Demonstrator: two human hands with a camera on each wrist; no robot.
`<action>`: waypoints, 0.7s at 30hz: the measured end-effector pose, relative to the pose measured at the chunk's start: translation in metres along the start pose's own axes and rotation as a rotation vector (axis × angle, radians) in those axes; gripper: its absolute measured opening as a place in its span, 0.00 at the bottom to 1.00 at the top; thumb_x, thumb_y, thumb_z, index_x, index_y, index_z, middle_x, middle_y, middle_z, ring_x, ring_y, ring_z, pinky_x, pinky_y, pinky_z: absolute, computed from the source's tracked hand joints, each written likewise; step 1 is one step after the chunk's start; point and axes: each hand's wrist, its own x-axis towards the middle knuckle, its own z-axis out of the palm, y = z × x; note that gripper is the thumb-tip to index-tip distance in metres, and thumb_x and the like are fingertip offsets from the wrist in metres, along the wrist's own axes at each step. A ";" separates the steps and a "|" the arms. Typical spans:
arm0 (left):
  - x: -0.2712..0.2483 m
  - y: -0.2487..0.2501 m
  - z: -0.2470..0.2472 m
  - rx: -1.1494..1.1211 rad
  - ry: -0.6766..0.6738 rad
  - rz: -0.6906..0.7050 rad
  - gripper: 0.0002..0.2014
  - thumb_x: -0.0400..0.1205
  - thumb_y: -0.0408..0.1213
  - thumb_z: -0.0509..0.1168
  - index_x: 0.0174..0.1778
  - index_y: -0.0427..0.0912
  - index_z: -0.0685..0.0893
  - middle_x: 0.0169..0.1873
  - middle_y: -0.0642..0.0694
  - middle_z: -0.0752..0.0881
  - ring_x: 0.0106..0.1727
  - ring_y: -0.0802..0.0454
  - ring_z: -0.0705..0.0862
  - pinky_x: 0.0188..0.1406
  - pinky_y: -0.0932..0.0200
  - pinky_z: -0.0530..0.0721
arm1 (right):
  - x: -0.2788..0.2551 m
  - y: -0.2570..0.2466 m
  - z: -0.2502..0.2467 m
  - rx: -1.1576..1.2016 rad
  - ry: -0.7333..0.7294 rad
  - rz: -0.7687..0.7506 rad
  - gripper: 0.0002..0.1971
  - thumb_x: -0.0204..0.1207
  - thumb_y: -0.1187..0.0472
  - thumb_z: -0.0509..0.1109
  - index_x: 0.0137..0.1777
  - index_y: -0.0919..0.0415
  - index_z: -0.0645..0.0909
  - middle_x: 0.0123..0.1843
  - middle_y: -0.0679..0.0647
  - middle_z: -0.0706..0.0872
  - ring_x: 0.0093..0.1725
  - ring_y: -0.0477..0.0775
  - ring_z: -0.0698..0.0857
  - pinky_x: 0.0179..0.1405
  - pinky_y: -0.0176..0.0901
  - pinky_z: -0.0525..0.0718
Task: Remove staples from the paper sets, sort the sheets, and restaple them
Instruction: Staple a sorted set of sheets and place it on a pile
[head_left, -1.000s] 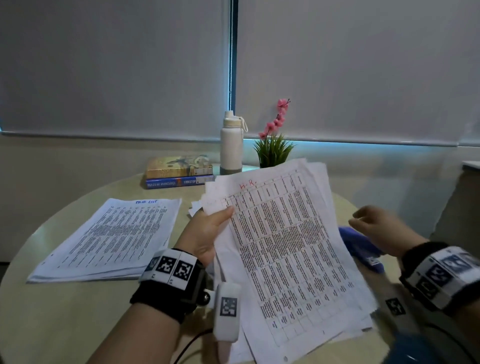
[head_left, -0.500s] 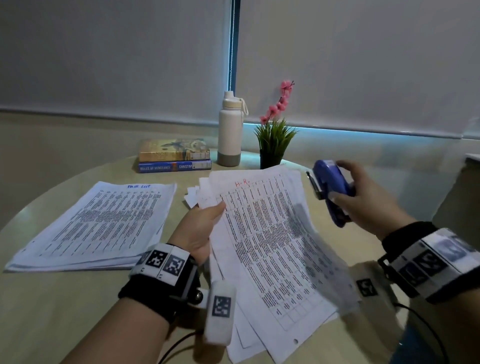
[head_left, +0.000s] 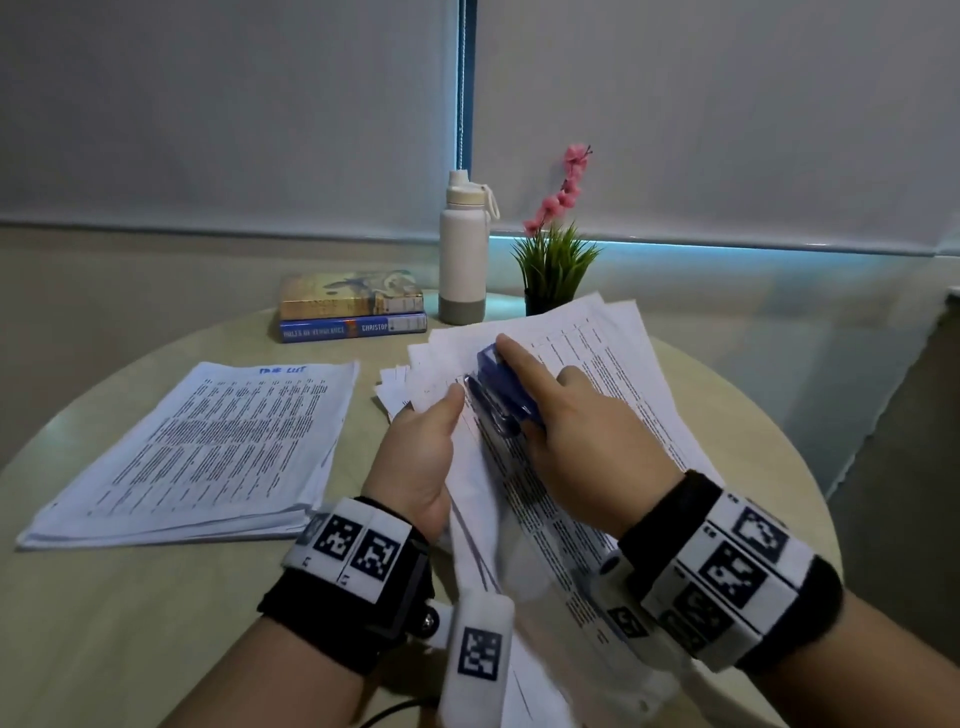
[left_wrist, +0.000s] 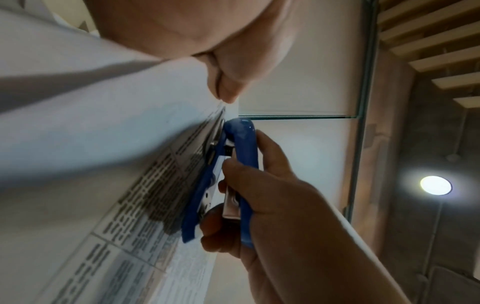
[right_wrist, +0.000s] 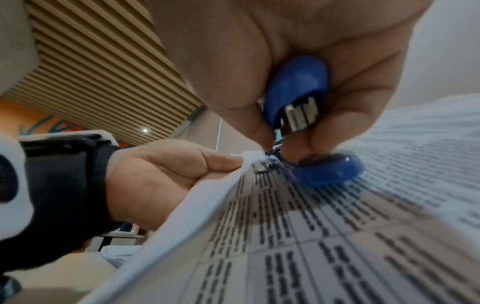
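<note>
Blue stapler (head_left: 503, 397) — one — gripped by right hand (head_left: 587, 447); left hand (head_left: 421, 457) pinches one paper set (head_left: 597, 415).

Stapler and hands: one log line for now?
stapler: over paper set corner | right hand: grips stapler | left hand: holds paper set

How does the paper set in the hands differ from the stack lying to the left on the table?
The held set is lifted and fanned unevenly; the left stack lies flat and squared. The held set is pinched by the left hand with a blue stapler at its corner; the left stack is untouched. Both are printed tables.
</note>
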 end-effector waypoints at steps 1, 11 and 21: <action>0.001 -0.001 -0.001 -0.003 0.013 0.002 0.15 0.88 0.35 0.56 0.66 0.36 0.83 0.57 0.36 0.89 0.58 0.37 0.88 0.60 0.40 0.84 | 0.000 0.001 0.002 -0.009 0.002 0.009 0.33 0.81 0.55 0.55 0.78 0.31 0.43 0.52 0.56 0.73 0.41 0.65 0.81 0.40 0.52 0.80; 0.002 0.003 -0.003 -0.003 0.030 0.024 0.14 0.88 0.33 0.57 0.66 0.35 0.82 0.57 0.33 0.89 0.57 0.34 0.88 0.58 0.35 0.85 | 0.007 0.002 0.003 -0.018 0.023 -0.048 0.31 0.83 0.54 0.53 0.79 0.32 0.43 0.53 0.55 0.74 0.43 0.65 0.81 0.44 0.56 0.81; 0.001 0.000 -0.002 0.080 0.039 0.054 0.13 0.87 0.31 0.59 0.63 0.34 0.84 0.55 0.33 0.90 0.56 0.35 0.89 0.58 0.42 0.85 | 0.017 -0.007 0.007 -0.100 0.083 -0.080 0.30 0.82 0.53 0.51 0.81 0.36 0.44 0.49 0.55 0.71 0.36 0.64 0.75 0.31 0.49 0.73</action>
